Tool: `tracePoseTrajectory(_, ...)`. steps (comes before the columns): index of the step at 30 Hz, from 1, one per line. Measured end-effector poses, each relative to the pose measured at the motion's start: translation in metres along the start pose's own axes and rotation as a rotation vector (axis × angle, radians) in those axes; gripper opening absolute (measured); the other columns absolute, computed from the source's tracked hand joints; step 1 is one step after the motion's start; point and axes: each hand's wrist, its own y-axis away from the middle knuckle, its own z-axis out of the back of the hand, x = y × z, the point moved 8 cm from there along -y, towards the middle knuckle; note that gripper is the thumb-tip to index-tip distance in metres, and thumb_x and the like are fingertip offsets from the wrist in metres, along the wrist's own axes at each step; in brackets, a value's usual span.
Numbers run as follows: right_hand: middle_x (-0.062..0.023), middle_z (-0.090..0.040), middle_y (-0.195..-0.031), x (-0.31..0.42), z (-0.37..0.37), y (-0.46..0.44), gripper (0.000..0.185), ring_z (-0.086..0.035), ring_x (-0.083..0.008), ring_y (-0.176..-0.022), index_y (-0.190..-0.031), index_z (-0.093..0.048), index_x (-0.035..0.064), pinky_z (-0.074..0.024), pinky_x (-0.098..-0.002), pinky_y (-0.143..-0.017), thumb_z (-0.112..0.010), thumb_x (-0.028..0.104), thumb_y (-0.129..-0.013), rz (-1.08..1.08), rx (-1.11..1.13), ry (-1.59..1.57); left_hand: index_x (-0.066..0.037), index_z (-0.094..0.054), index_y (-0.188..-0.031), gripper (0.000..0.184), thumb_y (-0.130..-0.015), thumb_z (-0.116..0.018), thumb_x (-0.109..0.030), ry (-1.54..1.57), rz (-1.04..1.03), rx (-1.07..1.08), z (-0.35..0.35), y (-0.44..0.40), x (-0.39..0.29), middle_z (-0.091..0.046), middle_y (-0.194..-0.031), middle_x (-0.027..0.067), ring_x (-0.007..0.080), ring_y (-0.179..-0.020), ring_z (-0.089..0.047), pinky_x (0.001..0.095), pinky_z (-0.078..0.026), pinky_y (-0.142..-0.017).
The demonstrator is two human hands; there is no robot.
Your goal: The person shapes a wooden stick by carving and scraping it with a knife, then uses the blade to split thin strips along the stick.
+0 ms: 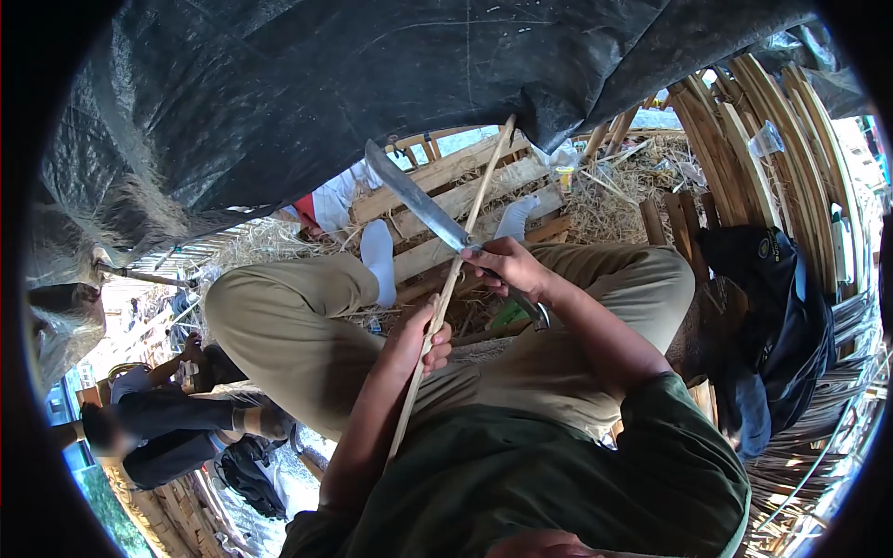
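Note:
A long, thin wooden stick (483,193) runs from near my body up toward the dark tarp. My left hand (419,337) is wrapped round its lower part, between my knees. In my right hand (511,267) is the handle of a machete (416,201), whose broad metal blade points up and to the left. Close to that hand, the blade crosses the stick and appears to touch it; the exact contact is partly hidden by my fingers. The curved end of the handle shows below my right hand.
A black tarp (307,102) hangs low ahead. Wooden slats (456,197) and straw (614,200) lie beyond my feet. Upright planks (735,139) and a dark jacket (777,316) are at the right. Another person (177,423) sits at the lower left.

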Motion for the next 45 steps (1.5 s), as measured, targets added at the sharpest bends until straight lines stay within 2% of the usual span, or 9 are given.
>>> tracePoseTrajectory(5, 0.0023, -0.046, -0.053, -0.001, -0.007, 0.003, 0.046, -0.044, -0.0081, -0.043, -0.071, -0.057, 0.004, -0.0317, -0.0254, -0.041, -0.074, 0.043, -0.086, -0.038, 0.023, 0.003, -0.019, -0.043, -0.094, 0.03, -0.105, -0.039, -0.047, 0.076, 0.036, 0.041, 0.014, 0.013, 0.014, -0.036, -0.057, -0.0056, 0.0057, -0.039, -0.031, 0.0222, -0.027, -0.037)
tracePoseTrajectory(8, 0.0019, -0.047, -0.053, 0.002, -0.016, 0.001, 0.046, -0.045, -0.0084, -0.043, -0.068, -0.056, 0.005, -0.0325, -0.0254, -0.041, -0.074, 0.044, -0.087, -0.025, 0.038, 0.067, -0.017, -0.036, -0.068, 0.055, -0.099, -0.043, -0.062, 0.011, 0.056, -0.026, 0.02, 0.006, 0.022, -0.027, -0.05, -0.0059, 0.0063, -0.037, -0.029, 0.023, -0.023, -0.036)
tracePoseTrajectory(12, 0.0007, -0.047, -0.051, -0.009, -0.02, -0.001, 0.049, -0.045, -0.009, -0.042, -0.066, -0.056, 0.0052, -0.0343, -0.0264, -0.041, -0.071, 0.046, -0.088, -0.019, 0.068, 0.108, -0.018, -0.044, -0.072, 0.047, -0.101, -0.041, -0.055, -0.045, 0.162, 0.028, 0.011, -0.01, 0.028, -0.031, -0.049, -0.0066, 0.0067, -0.036, -0.029, 0.0225, -0.024, -0.036)
tracePoseTrajectory(13, 0.0004, -0.047, -0.051, -0.012, -0.019, -0.002, 0.051, -0.045, -0.0093, -0.042, -0.066, -0.056, 0.0049, -0.0347, -0.0269, -0.041, -0.069, 0.048, -0.089, -0.023, 0.064, 0.127, -0.019, -0.039, -0.062, 0.056, -0.098, -0.041, -0.062, -0.079, 0.138, 0.002, 0.004, -0.016, 0.022, -0.028, -0.045, -0.0067, 0.0069, -0.035, -0.029, 0.0227, -0.022, -0.036)
tracePoseTrajectory(20, -0.0015, -0.048, -0.051, -0.01, 0.027, -0.009, 0.067, -0.045, -0.0124, -0.039, -0.071, -0.06, 0.0002, -0.037, -0.0296, -0.04, -0.049, 0.061, -0.096, -0.074, -0.172, 0.204, -0.018, -0.047, -0.084, 0.037, -0.102, -0.043, -0.051, -0.024, 0.047, 0.062, -0.011, -0.066, -0.018, -0.038, -0.055, -0.0061, 0.0058, -0.037, -0.035, 0.0233, -0.025, -0.034)
tracePoseTrajectory(25, -0.0002, -0.045, -0.051, -0.012, 0.043, -0.02, 0.061, -0.04, -0.0099, -0.038, -0.071, -0.056, 0.0046, -0.0311, -0.0274, -0.037, -0.042, 0.055, -0.103, -0.087, -0.092, 0.2, -0.017, -0.047, -0.086, 0.037, -0.103, -0.041, -0.049, -0.06, 0.04, 0.103, -0.022, -0.088, -0.028, -0.038, -0.055, -0.0058, 0.0061, -0.038, -0.034, 0.0234, -0.026, -0.034)
tracePoseTrajectory(30, -0.0012, -0.043, -0.05, -0.022, 0.02, -0.023, 0.066, -0.039, -0.0108, -0.036, -0.067, -0.053, 0.0029, -0.0306, -0.0277, -0.034, -0.045, 0.059, -0.1, -0.219, 0.034, -0.008, -0.015, -0.047, -0.078, 0.045, -0.102, -0.04, -0.052, -0.038, 0.083, 0.061, -0.003, -0.102, -0.023, -0.035, -0.054, -0.006, 0.0063, -0.037, -0.031, 0.0238, -0.025, -0.033)
tracePoseTrajectory(39, -0.002, -0.043, -0.051, -0.03, 0.02, -0.05, 0.065, -0.041, -0.0116, -0.041, -0.068, -0.051, 0.0036, -0.0328, -0.03, -0.037, -0.049, 0.062, -0.097, -0.242, 0.065, -0.276, -0.014, -0.05, -0.09, 0.037, -0.103, -0.039, -0.047, -0.015, 0.047, 0.049, 0.0, -0.123, -0.043, -0.041, -0.059, -0.0042, 0.0063, -0.038, -0.032, 0.0231, -0.025, -0.034)
tracePoseTrajectory(45, -0.0014, -0.042, -0.051, -0.018, 0.04, -0.063, 0.063, -0.04, -0.0123, -0.039, -0.071, -0.051, 0.0038, -0.0325, -0.0307, -0.038, -0.048, 0.061, -0.098, -0.165, -0.092, -0.101, -0.014, -0.053, -0.101, 0.035, -0.104, -0.04, -0.046, -0.022, 0.052, 0.01, 0.0, -0.131, -0.049, -0.04, -0.058, -0.0048, 0.0055, -0.037, -0.031, 0.0228, -0.026, -0.032)
